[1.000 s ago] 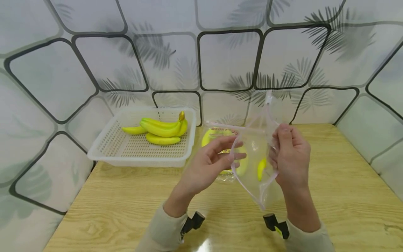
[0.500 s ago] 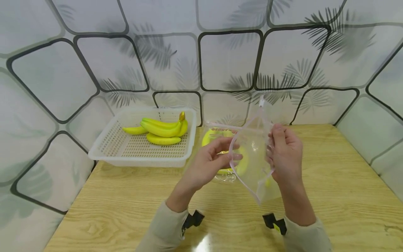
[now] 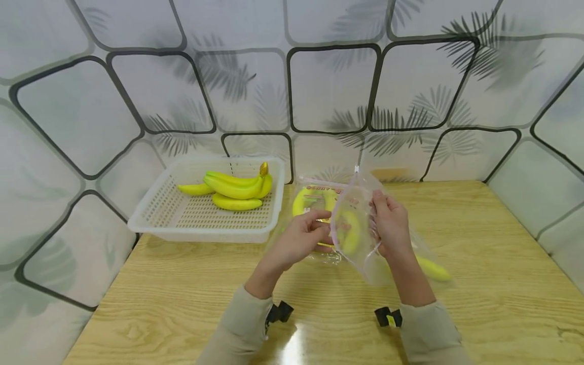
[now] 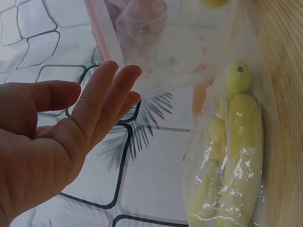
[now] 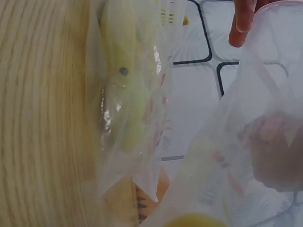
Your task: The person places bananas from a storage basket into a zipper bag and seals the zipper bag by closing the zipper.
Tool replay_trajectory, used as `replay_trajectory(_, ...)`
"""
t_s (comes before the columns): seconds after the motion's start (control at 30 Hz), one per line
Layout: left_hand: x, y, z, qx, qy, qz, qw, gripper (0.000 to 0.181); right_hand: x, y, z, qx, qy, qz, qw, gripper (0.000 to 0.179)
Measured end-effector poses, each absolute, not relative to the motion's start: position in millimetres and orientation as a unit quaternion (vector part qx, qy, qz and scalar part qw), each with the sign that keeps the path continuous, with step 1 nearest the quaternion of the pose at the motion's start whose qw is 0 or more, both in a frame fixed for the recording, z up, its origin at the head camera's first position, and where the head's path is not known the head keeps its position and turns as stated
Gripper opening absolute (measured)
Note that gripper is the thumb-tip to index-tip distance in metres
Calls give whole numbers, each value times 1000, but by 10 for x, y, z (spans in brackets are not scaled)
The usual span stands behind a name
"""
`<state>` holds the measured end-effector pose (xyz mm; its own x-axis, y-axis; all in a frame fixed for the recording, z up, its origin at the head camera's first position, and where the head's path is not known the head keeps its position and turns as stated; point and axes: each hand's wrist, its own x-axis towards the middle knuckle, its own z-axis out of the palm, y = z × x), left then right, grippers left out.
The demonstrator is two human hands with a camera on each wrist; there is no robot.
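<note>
My right hand (image 3: pixel 392 220) pinches the side of a clear zip bag (image 3: pixel 360 195) with a pink-edged mouth spread wide toward the left. In the right wrist view that hand (image 5: pixel 274 156) shows blurred through the film. A yellow banana (image 3: pixel 433 269) lies in the bag's lower end, right of my right forearm. My left hand (image 3: pixel 298 235) is beside the bag's mouth, fingers extended and thumb apart. The left wrist view shows its fingertips (image 4: pixel 130 71) close to the pink edge, with nothing grasped. Behind the hands, a second clear bag (image 4: pixel 244 142) holds bananas.
A white perforated basket (image 3: pixel 205 235) stands at the back left, holding a bunch of bananas (image 3: pixel 234 186) and loose ones. The wooden table (image 3: pixel 182 304) meets a patterned wall covering (image 3: pixel 333 91) at the back.
My right hand has moved left and slightly forward with the bag, bringing its mouth nearer the left hand. The banana in the bag now shows right of the right forearm.
</note>
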<state>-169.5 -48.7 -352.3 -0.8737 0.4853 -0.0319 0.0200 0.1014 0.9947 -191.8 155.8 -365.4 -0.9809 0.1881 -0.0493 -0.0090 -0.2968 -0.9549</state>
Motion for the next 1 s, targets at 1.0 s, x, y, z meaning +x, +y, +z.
replay_trajectory(1.0, -2365, -1548, -3235, 51, 893, 447, 22, 47, -2023, 1688, -3821, -70, -643, 762, -11, 37)
